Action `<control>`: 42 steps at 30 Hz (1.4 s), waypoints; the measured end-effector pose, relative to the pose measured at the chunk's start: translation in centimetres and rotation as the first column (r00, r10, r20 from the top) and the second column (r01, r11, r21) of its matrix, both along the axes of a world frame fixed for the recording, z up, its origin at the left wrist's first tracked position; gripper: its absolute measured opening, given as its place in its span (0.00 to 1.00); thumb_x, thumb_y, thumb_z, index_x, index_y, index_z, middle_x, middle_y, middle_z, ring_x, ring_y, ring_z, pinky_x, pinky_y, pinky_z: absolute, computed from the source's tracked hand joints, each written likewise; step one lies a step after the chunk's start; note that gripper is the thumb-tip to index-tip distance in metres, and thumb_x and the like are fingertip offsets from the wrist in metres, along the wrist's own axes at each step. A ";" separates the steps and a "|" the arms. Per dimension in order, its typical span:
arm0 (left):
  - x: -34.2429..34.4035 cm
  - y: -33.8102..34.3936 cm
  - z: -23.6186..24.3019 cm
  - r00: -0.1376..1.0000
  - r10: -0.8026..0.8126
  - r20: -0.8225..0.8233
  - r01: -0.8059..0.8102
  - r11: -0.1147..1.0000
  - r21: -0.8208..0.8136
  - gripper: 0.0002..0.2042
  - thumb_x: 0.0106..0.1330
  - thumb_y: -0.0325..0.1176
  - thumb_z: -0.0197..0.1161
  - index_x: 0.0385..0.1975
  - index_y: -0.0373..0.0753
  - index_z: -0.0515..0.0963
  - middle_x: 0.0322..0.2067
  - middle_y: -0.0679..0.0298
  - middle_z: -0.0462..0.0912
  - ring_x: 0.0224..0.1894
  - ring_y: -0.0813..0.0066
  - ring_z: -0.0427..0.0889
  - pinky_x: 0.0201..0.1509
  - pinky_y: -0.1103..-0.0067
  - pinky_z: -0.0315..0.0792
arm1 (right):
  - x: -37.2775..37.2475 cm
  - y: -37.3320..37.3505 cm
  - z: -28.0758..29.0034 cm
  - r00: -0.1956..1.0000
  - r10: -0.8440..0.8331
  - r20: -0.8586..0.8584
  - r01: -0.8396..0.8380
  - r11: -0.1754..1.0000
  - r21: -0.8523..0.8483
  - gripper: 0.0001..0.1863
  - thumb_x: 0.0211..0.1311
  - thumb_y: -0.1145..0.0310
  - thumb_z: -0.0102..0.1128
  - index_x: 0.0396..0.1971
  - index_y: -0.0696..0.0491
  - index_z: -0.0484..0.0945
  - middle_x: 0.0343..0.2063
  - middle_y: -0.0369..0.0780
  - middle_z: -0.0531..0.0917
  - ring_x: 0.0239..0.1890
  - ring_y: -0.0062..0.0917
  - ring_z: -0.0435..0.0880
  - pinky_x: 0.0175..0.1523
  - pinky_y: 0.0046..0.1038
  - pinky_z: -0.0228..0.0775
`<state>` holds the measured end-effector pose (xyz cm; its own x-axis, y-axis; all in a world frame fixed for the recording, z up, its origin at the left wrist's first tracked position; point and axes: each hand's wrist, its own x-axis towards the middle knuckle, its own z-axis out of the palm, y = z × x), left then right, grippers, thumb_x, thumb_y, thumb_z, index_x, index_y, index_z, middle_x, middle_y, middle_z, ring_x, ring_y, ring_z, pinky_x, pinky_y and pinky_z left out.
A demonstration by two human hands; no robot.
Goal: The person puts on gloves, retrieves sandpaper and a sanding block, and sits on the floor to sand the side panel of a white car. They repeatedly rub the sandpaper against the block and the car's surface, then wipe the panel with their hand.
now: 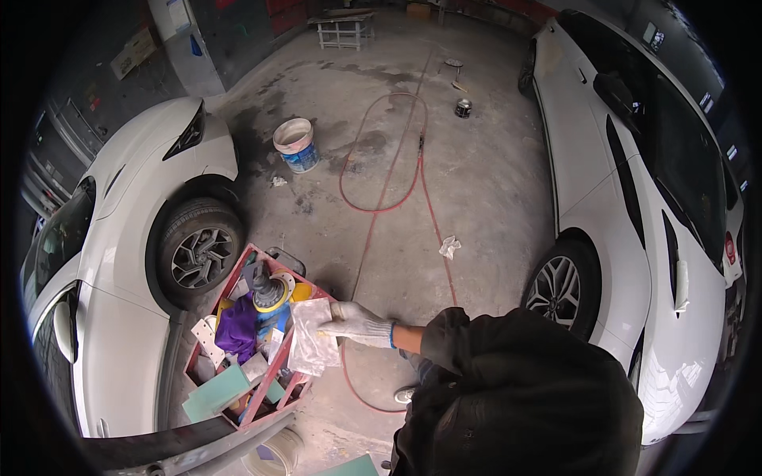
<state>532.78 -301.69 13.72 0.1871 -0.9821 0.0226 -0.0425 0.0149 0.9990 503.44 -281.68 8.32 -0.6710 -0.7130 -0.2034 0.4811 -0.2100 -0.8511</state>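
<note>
My right hand, in a white knit glove with a blue cuff, reaches left across the view. Its fingers are closed on a pale, smudged cloth that hangs flat over the edge of a red open-topped cart. Just left of the cloth, a power tool with a round yellow-and-black body stands among the cart's contents. Beside it lie a bunched purple cloth, a white perforated strip and a green sheet. My left hand is out of view.
White cars flank me: one at left, one at right. A red hose loops across the floor. A bucket, a small can and a crumpled white scrap stand or lie there. A low bench is far off.
</note>
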 end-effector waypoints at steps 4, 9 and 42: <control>-10.8 1.4 -0.1 0.971 -0.237 -0.041 0.239 0.970 0.042 0.23 0.73 0.45 0.50 0.55 0.30 0.70 0.50 0.58 0.75 0.46 0.71 0.75 0.48 0.75 0.69 | -4.8 10.4 -1.4 0.904 -0.356 0.238 0.382 0.921 -0.074 0.14 0.64 0.68 0.62 0.48 0.53 0.75 0.41 0.34 0.81 0.41 0.18 0.81 0.44 0.27 0.76; -26.5 6.1 -2.0 0.851 -0.517 -0.091 0.524 0.846 0.097 0.26 0.74 0.46 0.50 0.60 0.30 0.67 0.55 0.57 0.74 0.51 0.69 0.75 0.57 0.75 0.68 | -12.6 20.1 -2.7 0.724 -0.530 0.441 0.650 0.738 -0.181 0.12 0.65 0.67 0.61 0.47 0.48 0.75 0.39 0.32 0.82 0.39 0.20 0.83 0.41 0.29 0.77; -119.5 33.3 -6.2 0.088 -0.898 -0.430 0.985 0.015 0.170 0.16 0.71 0.44 0.58 0.42 0.34 0.77 0.37 0.66 0.81 0.36 0.80 0.78 0.42 0.82 0.74 | -85.2 30.9 0.9 0.955 -0.258 -0.149 0.297 0.863 0.409 0.12 0.65 0.66 0.61 0.34 0.61 0.77 0.26 0.32 0.78 0.31 0.12 0.72 0.36 0.20 0.67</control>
